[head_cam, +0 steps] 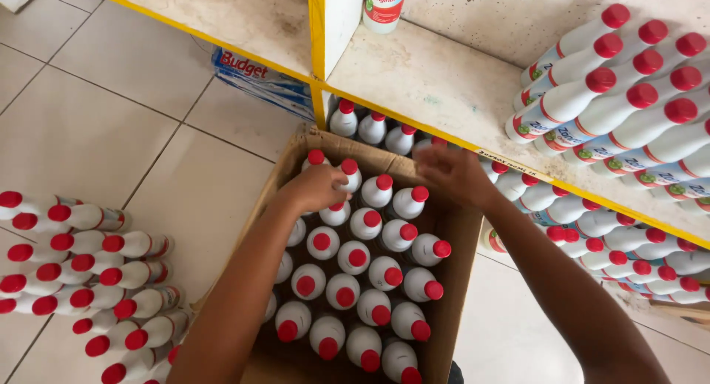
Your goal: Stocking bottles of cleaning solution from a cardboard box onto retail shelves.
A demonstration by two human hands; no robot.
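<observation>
1. The cardboard box [458, 280] stood open on the tiled floor [96, 125], nearest the camera. White bottles with red caps [353, 257] stood upright in it in close rows, each propping its neighbours.
2. The left hand [319, 186] rested at the box's far left corner, fingers curled around the neck of a corner bottle [350, 174], apparently gripping it below the cap.
3. The right hand [452, 173] hovered over the box's far edge with fingers spread and nothing visibly held; contact with a bottle beneath it could not be determined.
4. To the left, a floor stack [89, 280] of like bottles lay on their sides, caps aligned one way.
5. Beyond the box, the yellow-edged shelf [414, 81] carried a stacked row [621, 95] of bottles laid flat at right, so that layers nested.
6. One upright bottle [384, 5] stood at the shelf's back.
</observation>
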